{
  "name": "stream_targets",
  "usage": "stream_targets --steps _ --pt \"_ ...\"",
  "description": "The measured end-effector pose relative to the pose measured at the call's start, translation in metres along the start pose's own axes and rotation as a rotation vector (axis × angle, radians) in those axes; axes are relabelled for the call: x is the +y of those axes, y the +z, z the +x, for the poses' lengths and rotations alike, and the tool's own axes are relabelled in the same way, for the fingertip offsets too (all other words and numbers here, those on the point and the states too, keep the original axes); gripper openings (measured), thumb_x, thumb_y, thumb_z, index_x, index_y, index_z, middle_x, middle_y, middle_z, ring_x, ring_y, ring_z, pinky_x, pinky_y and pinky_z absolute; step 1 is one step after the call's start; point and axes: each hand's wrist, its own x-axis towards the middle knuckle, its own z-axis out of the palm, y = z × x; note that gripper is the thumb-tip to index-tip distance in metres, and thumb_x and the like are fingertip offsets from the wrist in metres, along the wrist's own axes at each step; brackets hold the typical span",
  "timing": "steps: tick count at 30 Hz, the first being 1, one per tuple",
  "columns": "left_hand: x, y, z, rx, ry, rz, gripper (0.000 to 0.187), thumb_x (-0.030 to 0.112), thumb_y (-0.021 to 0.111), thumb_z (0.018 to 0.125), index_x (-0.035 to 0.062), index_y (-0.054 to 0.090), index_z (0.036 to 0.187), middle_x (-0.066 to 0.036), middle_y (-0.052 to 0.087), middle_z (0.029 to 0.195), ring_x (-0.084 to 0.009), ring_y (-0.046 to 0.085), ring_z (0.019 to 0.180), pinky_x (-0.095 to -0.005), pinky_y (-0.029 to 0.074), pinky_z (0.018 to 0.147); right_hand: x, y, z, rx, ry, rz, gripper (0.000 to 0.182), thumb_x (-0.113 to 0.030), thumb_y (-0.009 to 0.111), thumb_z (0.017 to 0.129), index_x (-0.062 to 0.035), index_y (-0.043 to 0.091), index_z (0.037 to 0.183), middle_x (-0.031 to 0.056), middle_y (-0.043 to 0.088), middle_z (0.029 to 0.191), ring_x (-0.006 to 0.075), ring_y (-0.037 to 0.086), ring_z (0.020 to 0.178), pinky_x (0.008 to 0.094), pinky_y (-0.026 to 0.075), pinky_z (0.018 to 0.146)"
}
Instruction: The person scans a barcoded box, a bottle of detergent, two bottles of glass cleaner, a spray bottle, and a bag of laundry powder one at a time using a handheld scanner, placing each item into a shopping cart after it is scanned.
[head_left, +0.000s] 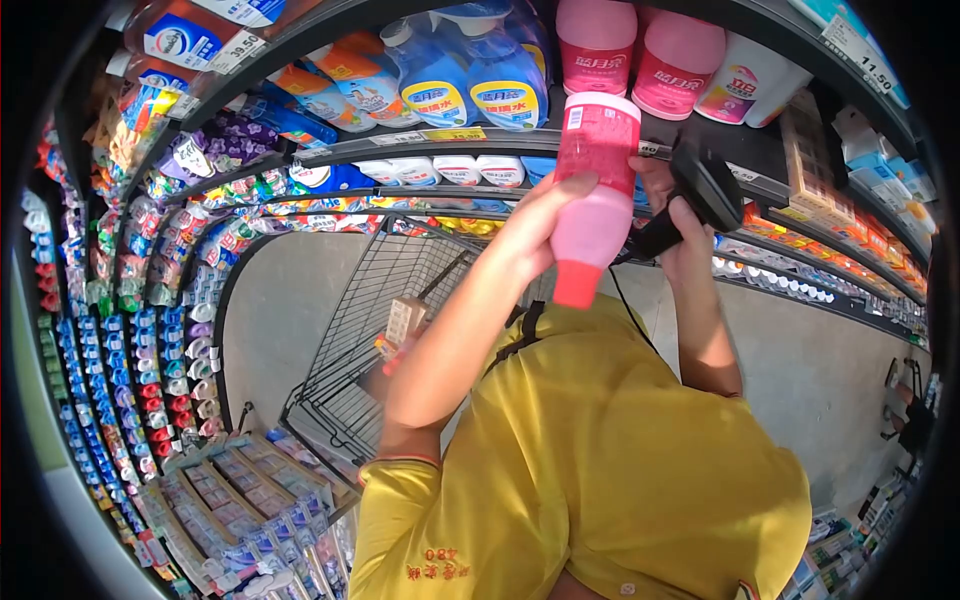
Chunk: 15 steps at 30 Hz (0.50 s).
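My left hand is wrapped round a pink plastic bottle with a red cap and a red label. The bottle is tilted, its cap pointing toward my body and its base toward the shelf. A barcode sits near the base. Close beside it, my right hand grips a black handheld barcode scanner, whose thin cable hangs down past my yellow shirt. Fingertips of that hand are right at the bottle's side. Behind the bottle, similar pink bottles stand on the shelf.
Blue spray bottles and refill pouches line the shelf to the left. A wire shopping cart holding a small box stands at my left. Shelf edges with price tags curve around me. Another person is at far right.
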Motion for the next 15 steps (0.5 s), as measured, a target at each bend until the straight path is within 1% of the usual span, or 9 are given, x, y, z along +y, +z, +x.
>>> stream_targets --steps 1,2,4,5,7,10,12,14,15 --pt "-0.002 -0.004 -0.007 0.008 0.046 0.026 0.045 0.017 0.062 0.086 0.0062 0.047 0.127 -0.007 0.061 0.110 -0.0164 0.061 0.097 -0.0320 0.050 0.084 -0.007 0.003 0.000 0.027 0.003 0.032 0.033 -0.012 0.058 0.085 0.0001 0.055 0.116 0.0171 0.059 0.114 0.0275 0.058 0.105 0.0448 0.041 0.099" --pt "-0.002 -0.009 -0.015 0.007 0.037 0.028 0.045 0.017 0.062 0.086 0.0062 0.047 0.127 -0.007 0.061 0.110 -0.0164 0.061 0.097 -0.0320 0.050 0.084 -0.010 -0.001 0.000 0.036 0.002 0.030 0.033 -0.012 0.058 0.085 0.0001 0.055 0.116 0.0171 0.059 0.114 0.0275 0.058 0.105 0.0448 0.041 0.099" --pt "-0.003 -0.020 -0.036 -0.069 0.097 0.027 0.052 0.012 0.065 0.083 0.0058 0.044 0.130 -0.008 0.059 0.113 -0.0168 0.060 0.100 -0.0328 0.049 0.087 -0.016 -0.014 -0.006 0.126 0.124 -0.013 0.031 -0.012 0.056 0.088 0.0002 0.055 0.116 0.0175 0.059 0.114 0.0260 0.061 0.098 0.0429 0.048 0.091" --pt "-0.003 -0.025 -0.045 -0.064 0.090 0.025 0.052 0.012 0.065 0.083 0.0058 0.044 0.130 -0.008 0.059 0.113 -0.0168 0.060 0.100 -0.0328 0.049 0.087 -0.016 -0.018 -0.006 0.128 0.137 -0.045 0.030 -0.010 0.056 0.088 0.0000 0.055 0.117 0.0165 0.059 0.114 0.0229 0.063 0.093 0.0370 0.052 0.084" --pt "-0.005 -0.033 -0.064 0.025 0.123 0.018 0.059 0.008 0.067 0.080 0.0053 0.040 0.132 -0.009 0.057 0.117 -0.0178 0.057 0.105 -0.0338 0.047 0.090 -0.018 -0.015 -0.006 0.144 0.213 -0.103 0.031 -0.008 0.057 0.088 -0.0003 0.055 0.117 0.0158 0.059 0.114 0.0223 0.063 0.092 0.0356 0.052 0.084" --pt "-0.009 -0.043 -0.088 0.039 0.133 0.084 0.063 0.004 0.068 0.077 0.0051 0.039 0.134 -0.010 0.055 0.120 -0.0186 0.055 0.108 -0.0344 0.045 0.093 -0.011 -0.012 -0.009 0.110 0.332 -0.158 0.036 -0.007 0.060 0.087 -0.0011 0.053 0.122 0.0142 0.059 0.114 0.0210 0.063 0.093 0.0319 0.052 0.082" --pt "-0.016 -0.046 -0.097 0.059 0.130 0.109 0.061 0.006 0.068 0.078 0.0051 0.040 0.132 -0.009 0.056 0.118 -0.0179 0.056 0.107 -0.0334 0.045 0.092 -0.003 -0.002 -0.011 0.049 0.433 -0.100 0.040 -0.008 0.060 0.088 -0.0010 0.049 0.125 0.0156 0.059 0.116 0.0216 0.062 0.097 0.0327 0.053 0.082" --pt "-0.023 -0.047 -0.105 0.054 0.086 0.213 0.058 0.008 0.070 0.080 0.0051 0.042 0.130 -0.008 0.057 0.116 -0.0166 0.056 0.105 -0.0323 0.046 0.090 0.008 0.004 -0.014 0.036 0.460 -0.021 0.038 -0.011 0.062 0.088 -0.0009 0.050 0.122 0.0171 0.059 0.117 0.0230 0.061 0.101 0.0338 0.050 0.085" --pt "-0.026 -0.045 -0.108 0.068 0.091 0.247 0.051 0.013 0.070 0.082 0.0050 0.046 0.127 -0.006 0.058 0.113 -0.0145 0.056 0.103 -0.0307 0.046 0.089 0.012 0.004 -0.015 0.000 0.484 0.020 0.035 -0.011 0.063 0.087 -0.0014 0.051 0.118 0.0171 0.059 0.118 0.0230 0.060 0.102 0.0340 0.049 0.087"
